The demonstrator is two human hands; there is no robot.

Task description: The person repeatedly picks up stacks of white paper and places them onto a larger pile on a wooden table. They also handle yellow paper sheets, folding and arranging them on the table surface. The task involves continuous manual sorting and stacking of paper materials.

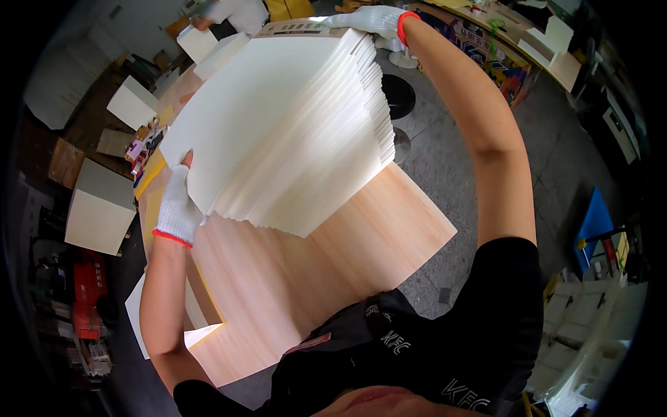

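Observation:
A thick stack of large white sheets [278, 118] spreads before me, its near and right edges fanned out in uneven steps. My left hand [179, 205], in a white knit glove with a red cuff, grips the stack's near left edge. The bare left thumb lies on the top sheet, and the other fingers are hidden. My right hand [375, 21], gloved the same way, reaches over the far right corner and holds the stack there. A printed brown strip [299, 29] shows along the far edge. Under the stack is a wood-grain table [333, 243].
White box-like pieces [101, 208] stand at the left. Small items [144, 144] lie along the table's left side. A black round stool [398, 96] stands beyond the right edge. Another person [233, 12] is at the far left. A second table [511, 42] stands far right.

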